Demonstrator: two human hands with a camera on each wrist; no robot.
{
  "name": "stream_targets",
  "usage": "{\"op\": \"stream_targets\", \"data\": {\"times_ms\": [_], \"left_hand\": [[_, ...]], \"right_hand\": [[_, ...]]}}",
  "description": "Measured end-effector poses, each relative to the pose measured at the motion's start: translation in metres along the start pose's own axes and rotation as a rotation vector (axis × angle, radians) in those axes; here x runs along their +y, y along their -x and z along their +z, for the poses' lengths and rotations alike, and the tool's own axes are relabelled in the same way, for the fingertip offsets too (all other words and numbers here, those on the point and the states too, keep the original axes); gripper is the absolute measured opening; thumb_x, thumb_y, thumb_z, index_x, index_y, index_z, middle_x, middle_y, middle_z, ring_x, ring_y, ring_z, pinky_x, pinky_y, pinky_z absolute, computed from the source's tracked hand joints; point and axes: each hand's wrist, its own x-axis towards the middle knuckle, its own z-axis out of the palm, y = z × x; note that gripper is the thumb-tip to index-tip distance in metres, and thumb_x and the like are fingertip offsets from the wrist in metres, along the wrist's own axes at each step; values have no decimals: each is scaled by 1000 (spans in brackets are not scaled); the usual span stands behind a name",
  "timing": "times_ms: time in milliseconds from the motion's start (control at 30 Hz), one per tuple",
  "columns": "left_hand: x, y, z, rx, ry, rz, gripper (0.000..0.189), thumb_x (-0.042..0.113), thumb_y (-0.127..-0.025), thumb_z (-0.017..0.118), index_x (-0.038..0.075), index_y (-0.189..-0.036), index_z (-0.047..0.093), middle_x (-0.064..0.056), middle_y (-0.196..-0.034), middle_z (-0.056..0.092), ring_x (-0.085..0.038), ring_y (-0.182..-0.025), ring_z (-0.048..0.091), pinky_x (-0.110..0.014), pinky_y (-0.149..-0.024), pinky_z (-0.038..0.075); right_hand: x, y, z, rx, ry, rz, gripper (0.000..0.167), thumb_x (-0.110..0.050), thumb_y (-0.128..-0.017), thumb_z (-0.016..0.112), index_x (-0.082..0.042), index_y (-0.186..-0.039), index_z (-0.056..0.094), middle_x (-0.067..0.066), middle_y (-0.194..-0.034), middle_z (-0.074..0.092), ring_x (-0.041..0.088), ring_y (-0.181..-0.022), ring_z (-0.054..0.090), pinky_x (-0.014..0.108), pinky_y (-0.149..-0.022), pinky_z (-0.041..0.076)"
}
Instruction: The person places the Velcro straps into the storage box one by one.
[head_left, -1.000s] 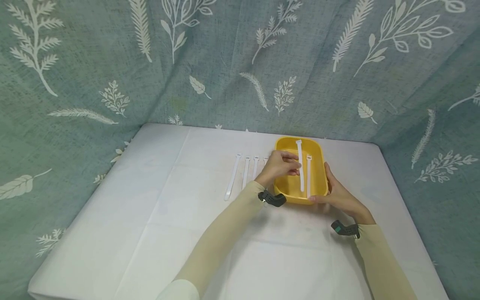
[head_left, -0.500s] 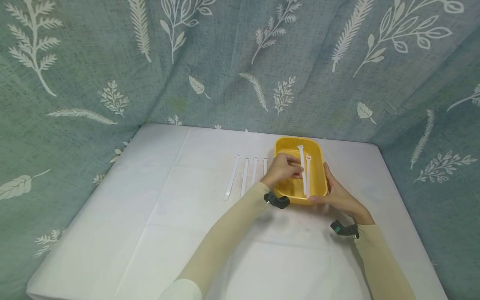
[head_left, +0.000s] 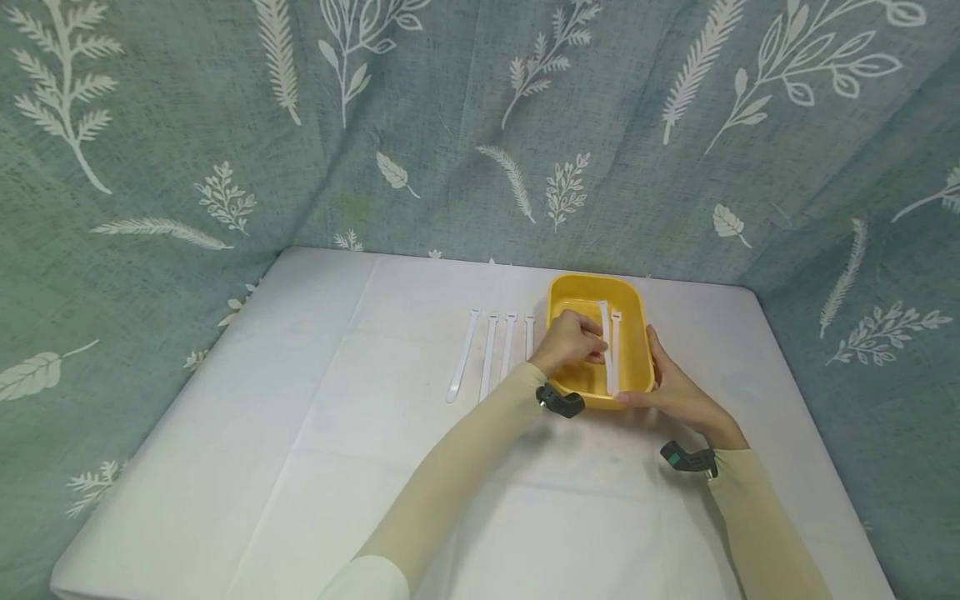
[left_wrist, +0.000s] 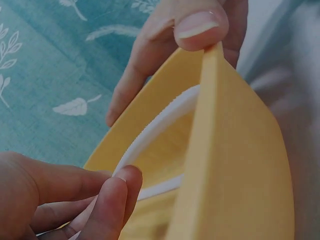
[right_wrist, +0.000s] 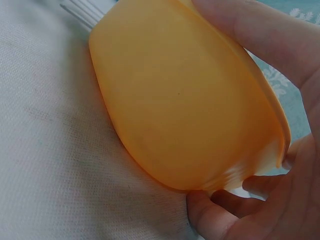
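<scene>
Inside the yellow plastic bin [head_left: 577, 287], my left hand [head_left: 572, 342] pinches a white cable tie [head_left: 604, 317] between thumb and fingertips. The left wrist view shows its toothed strap [left_wrist: 155, 122] bending from the fingertips toward the bin's near wall. A second white cable tie [head_left: 616, 350] lies lengthwise in the bin, just right of the held one. My right hand [head_left: 682, 396] grips the bin's near right corner, thumb over the rim and fingers around the outside, as the right wrist view of the bin wall [right_wrist: 185, 100] also shows.
Left of the bin, several more white cable ties [head_left: 463, 358] lie side by side on the white-covered table [head_left: 360, 400], partly behind my left forearm [head_left: 450, 450]. A green leaf-patterned curtain [head_left: 450, 167] rises behind the bin at the table's back edge.
My left hand has moved slightly right and toward me, lowering the pinched cable tie in the bin until it lies close beside the other one. My right hand has stayed on the bin.
</scene>
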Motion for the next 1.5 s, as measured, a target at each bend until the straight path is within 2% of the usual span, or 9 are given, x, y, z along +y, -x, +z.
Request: {"op": "stream_targets", "data": {"times_ms": [233, 433, 600, 833, 1100, 1333, 1500], "left_hand": [[-1, 1, 4, -7, -69, -1, 26, 0, -93, 73, -7, -118, 70, -18, -92, 77, -26, -72, 78, -44, -81, 66], [-2, 0, 8, 18, -129, -12, 27, 1, -93, 73, -6, -119, 71, -17, -94, 78, -28, -79, 80, -37, -79, 67], [-3, -2, 11, 38, -172, -17, 26, 1, -92, 74, -5, -117, 72, -18, -95, 79, -26, -77, 80, -32, -75, 66], [-6, -2, 10, 32, -202, 4, 25, 1, -92, 74, -7, -115, 72, -18, -88, 79, -22, -72, 79, -26, -69, 65], [-7, -2, 11, 22, -267, 22, 23, 2, -92, 74, -6, -113, 73, -15, -81, 79, -22, -73, 79, -16, -64, 57], [-8, -2, 13, 16, -315, 18, 18, 2, -93, 72, -7, -110, 73, -17, -84, 79, -24, -75, 79, -14, -56, 49], [-10, -4, 16, 18, -337, 27, 11, 0, -93, 72, -6, -103, 74, -15, -77, 78, -19, -65, 75, -13, -55, 47]], "right_hand": [[-5, 1, 1, 12, 22, 30, 133, -30, -86, 84, -28, -161, -26, 13, -175, -12, 44, -159, 14, 72, -126, 15], [-9, 3, 1, 12, 30, 41, 133, -30, -86, 84, -30, -160, -27, 13, -175, -14, 44, -160, 14, 72, -126, 16], [-9, 3, 1, 11, 29, 33, 132, -27, -86, 83, -28, -161, -26, 13, -175, -11, 44, -159, 17, 71, -126, 18], [-9, 2, 2, 12, 16, 24, 132, -26, -86, 84, -27, -162, -24, 11, -175, -12, 43, -160, 10, 72, -126, 13], [-6, 2, 1, 8, 5, 28, 131, -25, -87, 83, -29, -161, -26, 11, -175, -14, 43, -160, 12, 71, -127, 14], [-4, 1, 1, 11, 1, 18, 131, -23, -87, 83, -27, -162, -25, 12, -175, -12, 43, -159, 14, 70, -127, 15], [-2, 1, 0, 14, 3, 14, 131, -24, -87, 83, -26, -162, -25, 12, -175, -12, 43, -159, 15, 70, -127, 15]]}}
